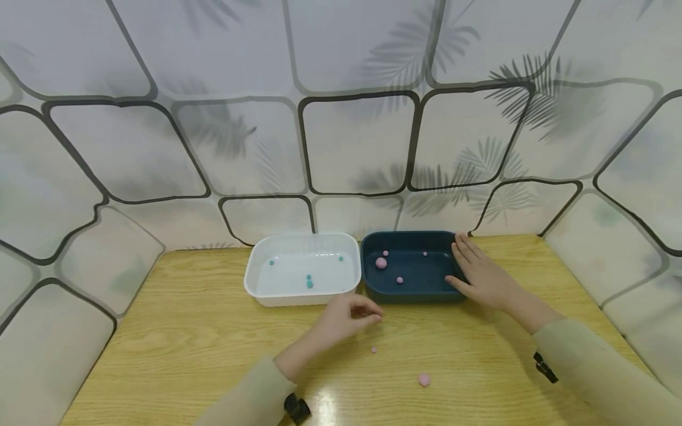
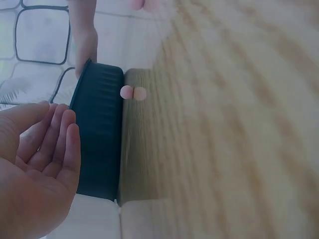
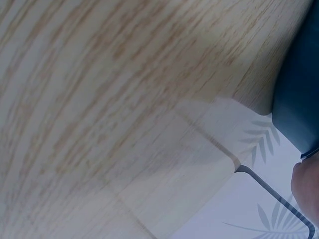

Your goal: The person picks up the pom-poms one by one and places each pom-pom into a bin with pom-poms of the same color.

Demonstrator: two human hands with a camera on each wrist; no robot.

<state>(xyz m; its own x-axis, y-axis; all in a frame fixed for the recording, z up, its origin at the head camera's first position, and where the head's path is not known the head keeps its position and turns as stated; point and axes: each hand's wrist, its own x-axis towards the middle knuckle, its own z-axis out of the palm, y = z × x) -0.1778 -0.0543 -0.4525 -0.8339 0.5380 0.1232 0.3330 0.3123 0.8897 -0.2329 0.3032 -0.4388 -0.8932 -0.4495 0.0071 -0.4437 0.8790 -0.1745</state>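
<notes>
My left hand point(image 1: 343, 319) hovers over the table just before the white and dark containers. Its fingers are loosely curled, with a gap by the thumb and nothing visible between them. Beyond it stands the dark blue container point(image 1: 415, 297), holding several pink balls, the largest pink ball point(image 1: 380, 263) near its left end. My right hand point(image 1: 482, 278) rests on this container's right end, fingers extended along the rim and thumb over the front corner. On the table lie a tiny pink ball point(image 1: 374, 350) and a larger pink ball point(image 1: 424, 380).
The white container point(image 1: 298, 300) stands left of the dark one, their ends nearly touching. Several small teal balls, among them one teal ball point(image 1: 309, 284), lie in it. Patterned cloth point(image 1: 357, 142) rises behind and beside the wooden table point(image 1: 186, 331).
</notes>
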